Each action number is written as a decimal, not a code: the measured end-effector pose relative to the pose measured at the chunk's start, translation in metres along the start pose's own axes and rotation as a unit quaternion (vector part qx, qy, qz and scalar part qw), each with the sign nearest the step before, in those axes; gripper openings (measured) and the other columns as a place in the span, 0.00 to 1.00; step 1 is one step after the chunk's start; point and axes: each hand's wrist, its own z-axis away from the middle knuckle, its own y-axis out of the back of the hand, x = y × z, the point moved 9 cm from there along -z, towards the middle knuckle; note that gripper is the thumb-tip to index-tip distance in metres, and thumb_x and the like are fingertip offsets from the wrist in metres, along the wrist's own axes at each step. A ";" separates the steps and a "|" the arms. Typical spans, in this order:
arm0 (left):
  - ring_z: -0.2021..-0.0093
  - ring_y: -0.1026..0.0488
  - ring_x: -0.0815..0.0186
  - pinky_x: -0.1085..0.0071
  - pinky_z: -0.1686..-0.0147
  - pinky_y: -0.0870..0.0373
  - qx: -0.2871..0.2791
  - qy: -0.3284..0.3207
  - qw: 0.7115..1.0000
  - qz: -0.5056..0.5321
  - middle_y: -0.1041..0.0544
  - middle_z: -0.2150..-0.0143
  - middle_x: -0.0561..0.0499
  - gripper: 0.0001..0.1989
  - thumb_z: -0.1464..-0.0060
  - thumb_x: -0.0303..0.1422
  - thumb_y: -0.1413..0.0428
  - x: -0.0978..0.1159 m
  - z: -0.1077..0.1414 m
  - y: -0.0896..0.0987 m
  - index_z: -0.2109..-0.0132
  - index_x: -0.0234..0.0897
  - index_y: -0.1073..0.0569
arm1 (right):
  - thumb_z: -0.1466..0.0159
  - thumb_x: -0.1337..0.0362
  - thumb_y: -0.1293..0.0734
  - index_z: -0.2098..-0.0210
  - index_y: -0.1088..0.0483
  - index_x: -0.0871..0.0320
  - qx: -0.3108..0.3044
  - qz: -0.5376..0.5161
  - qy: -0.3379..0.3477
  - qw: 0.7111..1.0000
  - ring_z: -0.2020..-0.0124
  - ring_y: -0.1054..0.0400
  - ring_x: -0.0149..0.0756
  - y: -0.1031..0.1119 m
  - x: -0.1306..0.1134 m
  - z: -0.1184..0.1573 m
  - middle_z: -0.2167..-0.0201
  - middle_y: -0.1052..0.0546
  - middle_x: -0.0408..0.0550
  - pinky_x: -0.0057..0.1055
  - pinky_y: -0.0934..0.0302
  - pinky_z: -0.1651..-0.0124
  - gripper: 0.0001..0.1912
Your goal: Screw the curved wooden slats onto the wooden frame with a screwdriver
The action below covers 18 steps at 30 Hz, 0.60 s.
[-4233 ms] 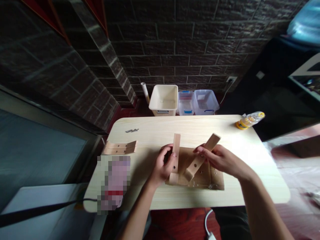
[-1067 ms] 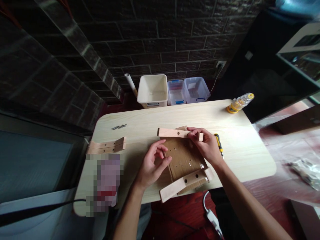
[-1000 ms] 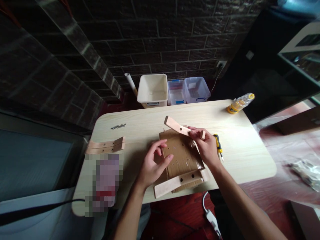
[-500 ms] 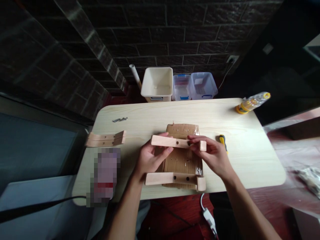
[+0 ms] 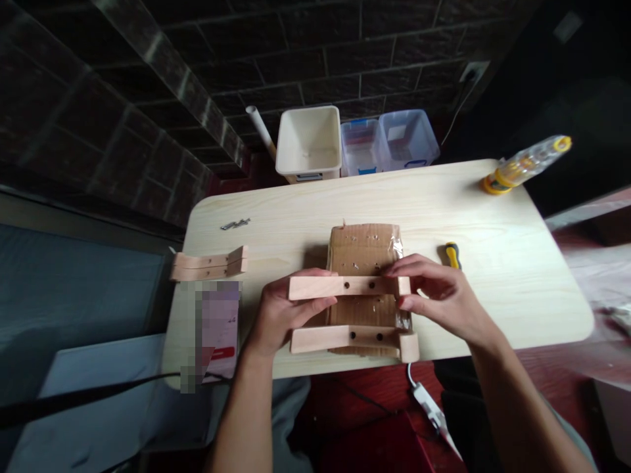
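My left hand [image 5: 279, 305] grips the left end of a pale wooden strip [image 5: 320, 288] between thumb and fingers. The strip has two dark holes and a raised block at its right end. At that block, my right hand [image 5: 444, 292] has its thumb below and its fingers above, closed around it. Beneath lies a brown cardboard box [image 5: 365, 246] with small punctures and shiny tape along its right side. A matching wooden strip [image 5: 320, 339] rests across the box's near end, roughly parallel to the held one.
Two more wooden strips [image 5: 210, 264] lie side by side at the table's left, behind a partly blurred purple item [image 5: 227, 332]. Several metal screws [image 5: 235, 224] lie farther back. A yellow-black screwdriver [image 5: 452, 255] is on the right; a clear yellow-capped bottle [image 5: 525, 165] stands at the back right corner.
The held strip has come nearer to the front strip. My right hand has shifted from beside its holes out to the block end. The camera view has also moved.
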 end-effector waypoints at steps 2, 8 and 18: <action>0.60 0.12 0.56 0.67 0.58 0.12 -0.010 0.013 1.000 -0.007 0.10 0.57 0.46 0.19 0.52 0.41 0.24 -0.004 0.002 -0.001 0.55 0.38 0.13 | 0.40 0.54 0.17 0.54 0.14 0.45 -0.007 -0.011 -0.014 1.000 0.46 0.21 0.46 0.000 0.004 0.002 0.51 0.14 0.51 0.37 0.22 0.53 0.15; 0.60 0.12 0.60 0.75 0.59 0.15 -0.052 0.066 0.996 0.008 0.10 0.55 0.47 0.19 0.54 0.36 0.22 -0.010 0.009 -0.006 0.53 0.40 0.12 | 0.40 0.49 0.18 0.58 0.13 0.51 -0.018 -0.041 -0.051 0.998 0.55 0.17 0.44 0.000 0.013 0.011 0.56 0.12 0.53 0.37 0.22 0.55 0.16; 0.55 0.11 0.56 0.71 0.57 0.14 -0.086 0.144 0.980 0.107 0.11 0.51 0.44 0.22 0.56 0.33 0.21 -0.013 0.009 -0.008 0.52 0.38 0.13 | 0.40 0.52 0.17 0.59 0.13 0.51 -0.009 -0.064 -0.076 0.995 0.59 0.17 0.41 0.004 0.016 0.017 0.58 0.11 0.52 0.34 0.22 0.57 0.14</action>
